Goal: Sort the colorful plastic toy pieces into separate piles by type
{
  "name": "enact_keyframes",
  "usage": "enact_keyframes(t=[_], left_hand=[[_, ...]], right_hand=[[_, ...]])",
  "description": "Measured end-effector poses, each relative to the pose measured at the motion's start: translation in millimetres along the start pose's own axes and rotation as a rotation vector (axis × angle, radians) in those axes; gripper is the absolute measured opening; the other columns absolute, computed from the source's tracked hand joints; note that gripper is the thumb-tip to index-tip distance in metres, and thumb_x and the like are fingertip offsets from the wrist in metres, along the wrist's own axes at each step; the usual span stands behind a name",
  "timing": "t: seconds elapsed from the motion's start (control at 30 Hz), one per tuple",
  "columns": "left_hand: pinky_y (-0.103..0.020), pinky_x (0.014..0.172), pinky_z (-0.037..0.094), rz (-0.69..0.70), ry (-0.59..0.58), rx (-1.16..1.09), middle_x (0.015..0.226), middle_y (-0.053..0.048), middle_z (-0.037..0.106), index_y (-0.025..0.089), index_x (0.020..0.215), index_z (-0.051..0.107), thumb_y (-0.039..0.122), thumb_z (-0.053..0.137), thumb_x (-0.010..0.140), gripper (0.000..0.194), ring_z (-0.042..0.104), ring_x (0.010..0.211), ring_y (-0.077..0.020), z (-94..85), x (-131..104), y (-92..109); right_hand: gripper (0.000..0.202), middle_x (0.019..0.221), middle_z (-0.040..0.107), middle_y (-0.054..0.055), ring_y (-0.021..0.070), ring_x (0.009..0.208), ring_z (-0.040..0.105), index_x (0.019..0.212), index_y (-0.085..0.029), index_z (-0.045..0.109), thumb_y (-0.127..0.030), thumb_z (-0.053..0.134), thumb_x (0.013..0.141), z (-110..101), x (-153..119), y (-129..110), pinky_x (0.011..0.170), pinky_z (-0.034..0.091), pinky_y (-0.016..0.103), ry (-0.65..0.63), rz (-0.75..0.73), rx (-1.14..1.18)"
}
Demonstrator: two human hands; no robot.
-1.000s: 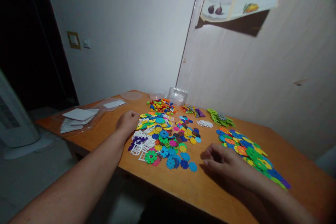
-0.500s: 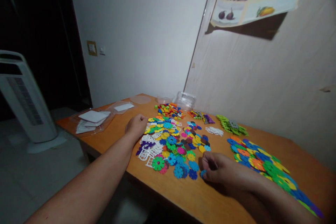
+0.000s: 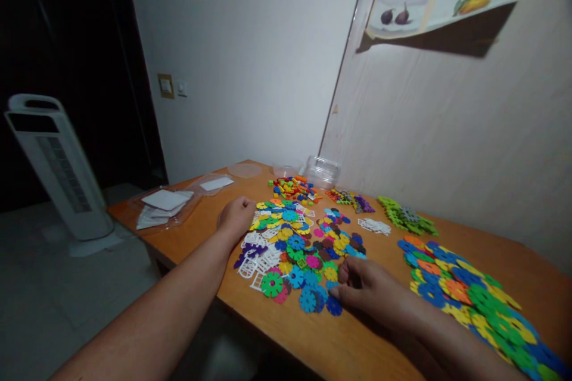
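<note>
A white tower-shaped appliance (image 3: 58, 166) stands on the floor, well to the left of both hands. On the wooden table (image 3: 286, 327), a clear plastic bag (image 3: 194, 214) with white cards (image 3: 163, 201) lies left of the left hand, and a smaller clear packet (image 3: 204, 187) with a white card (image 3: 217, 183) lies beyond that same hand, as does a flat clear lid (image 3: 245, 171).

The left hand (image 3: 236, 218) is curled closed in a loose fist at the left edge of the mixed flower-shaped discs (image 3: 295, 242); whether anything is inside it cannot be told. Nearer the table's front edge than this fist lie purple pieces (image 3: 250, 253) and white lattice pieces (image 3: 263, 261). Small bright blocks (image 3: 292, 188) lie beyond it to the right, with a clear tub (image 3: 287, 168) and a clear box (image 3: 322, 172) behind them.

The right hand (image 3: 357, 283) has its fingers and thumb curled at the right side of the mixed discs — a dark blue disc (image 3: 334, 305) lies just below the thumb tip, and whether a disc is pinched cannot be told. Beyond this hand are small orange and purple pieces (image 3: 353, 200), more white lattices (image 3: 374, 226) and green interlocked pieces (image 3: 404, 216). To its right, larger flower discs (image 3: 473, 292) overlap in a long band — beyond and alongside the right forearm.
</note>
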State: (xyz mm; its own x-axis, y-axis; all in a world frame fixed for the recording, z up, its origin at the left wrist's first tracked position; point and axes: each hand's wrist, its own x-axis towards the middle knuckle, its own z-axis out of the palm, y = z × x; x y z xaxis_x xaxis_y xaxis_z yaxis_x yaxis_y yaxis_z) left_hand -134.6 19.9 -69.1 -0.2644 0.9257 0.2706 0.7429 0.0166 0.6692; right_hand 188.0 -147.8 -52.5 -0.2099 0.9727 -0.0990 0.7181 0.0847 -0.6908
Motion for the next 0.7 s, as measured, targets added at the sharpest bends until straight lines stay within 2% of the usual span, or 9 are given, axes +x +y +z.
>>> enact_keyframes(t=[0.07,0.13,0.23,0.33,0.4,0.47,0.53,0.57,0.7], left_hand=[[-0.027,0.055,0.029,-0.001,-0.004,-0.007,0.08,-0.002,0.07,0.024,0.077,0.066,0.047,0.051,0.084,0.029,0.058,0.069,-0.0178,1.5,1.0,-2.1],[-0.027,0.056,0.03,0.001,-0.006,-0.015,0.08,-0.002,0.07,0.024,0.078,0.067,0.048,0.051,0.084,0.029,0.058,0.07,-0.0176,3.1,2.0,-4.0],[-0.026,0.056,0.03,0.013,-0.008,-0.021,0.08,-0.001,0.07,0.024,0.078,0.067,0.047,0.051,0.084,0.029,0.058,0.07,-0.0173,4.3,2.4,-5.3],[-0.026,0.056,0.03,0.014,-0.008,-0.016,0.079,-0.001,0.07,0.023,0.077,0.066,0.047,0.051,0.084,0.029,0.057,0.069,-0.0169,3.6,1.6,-4.0],[-0.026,0.056,0.03,0.012,-0.006,-0.008,0.079,-0.001,0.07,0.023,0.077,0.066,0.046,0.051,0.084,0.029,0.058,0.069,-0.0169,2.6,0.9,-2.6],[-0.026,0.056,0.03,0.006,-0.005,0.0,0.08,-0.001,0.07,0.023,0.078,0.067,0.046,0.051,0.084,0.029,0.058,0.069,-0.017,1.6,0.5,-1.4],[-0.026,0.055,0.03,-0.002,-0.007,0.001,0.081,-0.001,0.071,0.023,0.079,0.068,0.046,0.051,0.084,0.029,0.058,0.07,-0.0171,1.0,0.2,-0.8],[-0.026,0.055,0.029,-0.002,-0.008,-0.001,0.081,-0.001,0.071,0.023,0.079,0.068,0.047,0.052,0.083,0.029,0.058,0.07,-0.0171,0.9,0.1,-0.6],[-0.027,0.054,0.028,0.001,-0.004,-0.017,0.079,-0.001,0.07,0.023,0.077,0.067,0.046,0.053,0.082,0.028,0.058,0.069,-0.0172,0.2,-1.0,0.3]], right_hand=[[0.022,0.068,0.054,-0.003,0.0108,0.062,0.044,0.079,-0.021,0.052,-0.033,0.07,0.077,3.3,-0.4,-1.2,0.054,0.029,0.023,0.0,0.01,-0.047],[0.022,0.067,0.053,-0.004,0.0103,0.062,0.043,0.077,-0.021,0.049,-0.03,0.069,0.077,4.7,0.1,-3.2,0.054,0.03,0.022,-0.004,0.023,0.002],[0.027,0.062,0.049,-0.005,0.0086,0.057,0.039,0.072,-0.021,0.045,-0.031,0.07,0.077,3.4,1.8,-4.9,0.052,0.028,0.022,-0.019,0.015,0.162],[0.033,0.056,0.047,-0.006,0.0078,0.049,0.036,0.074,-0.022,0.044,-0.043,0.069,0.08,-1.6,6.7,-3.2,0.047,0.023,0.023,-0.003,0.057,0.444],[0.036,0.056,0.052,-0.005,0.0092,0.047,0.041,0.079,-0.023,0.045,-0.05,0.069,0.08,-5.1,12.2,0.3,0.046,0.025,0.023,0.076,0.101,0.648],[0.037,0.059,0.054,-0.004,0.0111,0.049,0.046,0.08,-0.024,0.045,-0.051,0.069,0.078,-6.8,17.5,4.8,0.047,0.03,0.024,0.205,0.099,0.733],[0.035,0.06,0.052,-0.004,0.0113,0.052,0.046,0.078,-0.023,0.046,-0.049,0.07,0.078,-5.6,20.5,8.5,0.049,0.031,0.025,0.284,0.053,0.613],[0.033,0.06,0.05,-0.005,0.0112,0.053,0.044,0.077,-0.023,0.047,-0.048,0.069,0.079,-4.1,20.8,9.3,0.049,0.03,0.025,0.283,0.03,0.501],[0.027,0.066,0.053,-0.002,0.0129,0.061,0.045,0.077,-0.021,0.052,-0.045,0.065,0.083,3.6,17.5,5.1,0.054,0.031,0.026,0.172,-0.036,0.032]])
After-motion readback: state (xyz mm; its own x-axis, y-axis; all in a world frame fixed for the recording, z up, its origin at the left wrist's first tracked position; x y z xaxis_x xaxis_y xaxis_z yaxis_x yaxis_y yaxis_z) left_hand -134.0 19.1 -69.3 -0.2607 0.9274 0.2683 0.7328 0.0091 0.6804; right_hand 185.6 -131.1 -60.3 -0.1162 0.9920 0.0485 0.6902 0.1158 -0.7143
